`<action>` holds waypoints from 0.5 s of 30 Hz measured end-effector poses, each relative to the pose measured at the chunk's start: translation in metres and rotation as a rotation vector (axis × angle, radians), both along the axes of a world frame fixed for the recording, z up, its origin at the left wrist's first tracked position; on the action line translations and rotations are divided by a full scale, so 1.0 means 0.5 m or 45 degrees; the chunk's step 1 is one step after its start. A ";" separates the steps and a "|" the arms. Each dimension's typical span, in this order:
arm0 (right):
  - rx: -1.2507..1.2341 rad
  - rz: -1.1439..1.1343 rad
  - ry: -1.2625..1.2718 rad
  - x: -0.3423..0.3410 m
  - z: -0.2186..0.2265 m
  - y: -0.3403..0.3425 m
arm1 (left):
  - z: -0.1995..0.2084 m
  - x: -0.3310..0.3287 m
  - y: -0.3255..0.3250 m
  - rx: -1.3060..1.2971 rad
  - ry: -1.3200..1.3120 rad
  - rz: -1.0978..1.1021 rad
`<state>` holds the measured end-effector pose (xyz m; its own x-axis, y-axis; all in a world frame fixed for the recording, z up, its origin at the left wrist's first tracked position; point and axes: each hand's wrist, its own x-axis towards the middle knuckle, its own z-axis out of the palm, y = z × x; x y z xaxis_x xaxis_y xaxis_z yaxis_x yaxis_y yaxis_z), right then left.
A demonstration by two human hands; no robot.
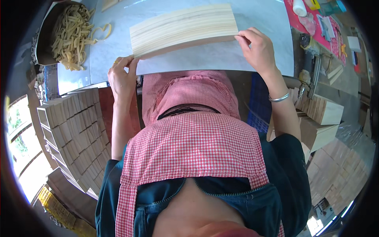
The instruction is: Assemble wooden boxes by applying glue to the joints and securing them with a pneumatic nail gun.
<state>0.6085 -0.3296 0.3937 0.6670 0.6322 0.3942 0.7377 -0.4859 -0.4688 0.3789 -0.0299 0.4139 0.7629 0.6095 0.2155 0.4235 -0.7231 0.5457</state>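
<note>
A long, pale wooden piece [183, 29] with striped grain lies across the blue-grey tabletop [197, 59] in front of me. Along its near side runs a thin, browner face; whether the piece is solid or hollow cannot be told. My left hand [123, 73] pinches its near left corner between thumb and fingers. At the near right corner, my right hand [258, 49] is closed in a similar pinch, the wrist bearing a silver bangle [279, 97].
At the far left, a dark container [45, 43] holds curled tan strips [73, 37], some spilling onto the table. Stacked wooden boxes [77, 132] stand at my left, more wooden pieces [321, 114] at my right. A red surface [294, 17] at the upper right carries a white bottle [299, 8].
</note>
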 end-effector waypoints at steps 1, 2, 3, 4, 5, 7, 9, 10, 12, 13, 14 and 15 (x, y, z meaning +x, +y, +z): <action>0.016 -0.010 -0.002 0.005 -0.002 0.001 | 0.002 0.001 0.003 0.016 -0.002 -0.010; 0.018 0.028 -0.009 0.011 -0.004 0.000 | 0.002 0.000 0.006 0.006 0.013 -0.002; 0.017 0.064 -0.014 0.015 -0.006 -0.003 | -0.001 -0.003 0.008 -0.006 0.030 0.005; 0.016 0.100 -0.020 0.019 -0.008 -0.007 | -0.004 -0.006 0.010 -0.018 0.047 0.011; 0.014 0.134 -0.026 0.023 -0.010 -0.009 | -0.006 -0.006 0.013 -0.031 0.063 0.016; 0.019 0.147 -0.045 0.029 -0.011 -0.007 | -0.007 -0.009 0.018 -0.027 0.057 0.005; -0.008 0.191 -0.088 0.033 -0.007 -0.009 | -0.011 -0.010 0.021 -0.053 0.038 0.001; -0.022 0.212 -0.107 0.035 -0.008 -0.012 | -0.013 -0.008 0.022 -0.066 0.030 -0.001; 0.007 0.190 -0.071 0.034 -0.009 -0.010 | -0.014 -0.010 0.028 -0.062 0.039 -0.022; 0.023 0.176 -0.038 0.033 -0.009 -0.010 | -0.014 -0.011 0.030 -0.069 0.042 -0.036; 0.039 0.163 -0.005 0.031 -0.010 -0.009 | -0.012 -0.012 0.033 -0.077 0.046 -0.049; 0.055 0.151 0.029 0.030 -0.010 -0.008 | -0.006 -0.012 0.035 -0.085 0.051 -0.061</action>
<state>0.6233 -0.3337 0.3888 0.5977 0.6899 0.4085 0.7778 -0.3753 -0.5043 0.3727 -0.0124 0.4110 0.7988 0.5841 0.1443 0.4116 -0.7054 0.5770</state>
